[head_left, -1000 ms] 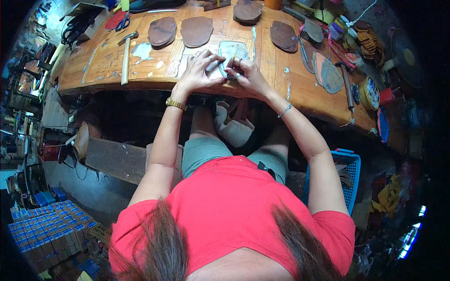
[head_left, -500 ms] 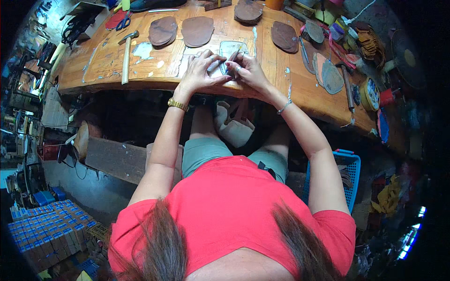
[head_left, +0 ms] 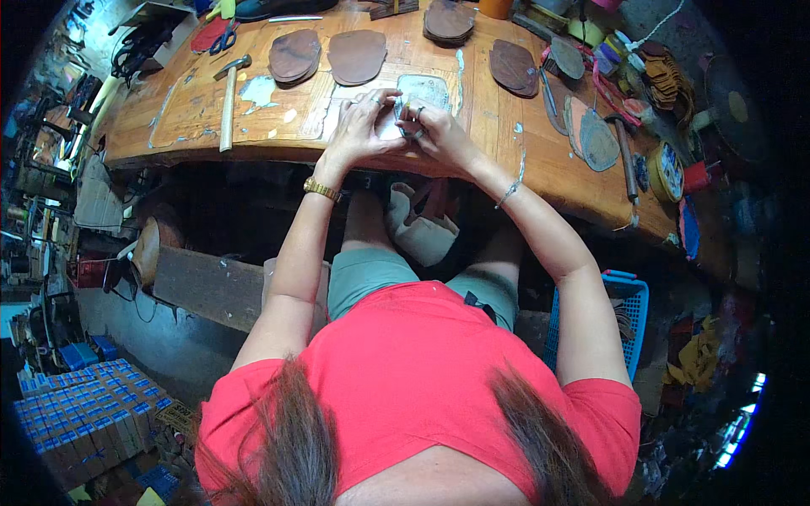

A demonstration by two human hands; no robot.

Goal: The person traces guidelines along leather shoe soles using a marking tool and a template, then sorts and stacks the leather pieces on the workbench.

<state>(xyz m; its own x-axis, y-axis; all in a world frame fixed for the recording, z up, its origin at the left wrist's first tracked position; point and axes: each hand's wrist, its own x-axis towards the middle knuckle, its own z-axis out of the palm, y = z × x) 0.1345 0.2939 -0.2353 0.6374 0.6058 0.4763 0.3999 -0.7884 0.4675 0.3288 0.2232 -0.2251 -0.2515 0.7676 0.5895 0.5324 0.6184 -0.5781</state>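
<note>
My left hand and my right hand meet over the front edge of the wooden workbench. Fingers of both are bent and pinched around a small dark and greyish item, mostly covered by them, so its kind cannot be made out. Just behind the right fingers lies a pale worn pad. Farther back are rounded brown leather pieces: a stack and a flat piece beyond my left hand, another stack at the back, and more pieces to the right.
A hammer and blue-handled scissors lie on the left. At the right are oval pieces, a second hammer and a yellow round tin. A blue basket stands below, near my right elbow.
My right hand has turned and shifted slightly left, closer to the left hand. More of the pale pad shows behind it. The left fingers have curled in a little.
</note>
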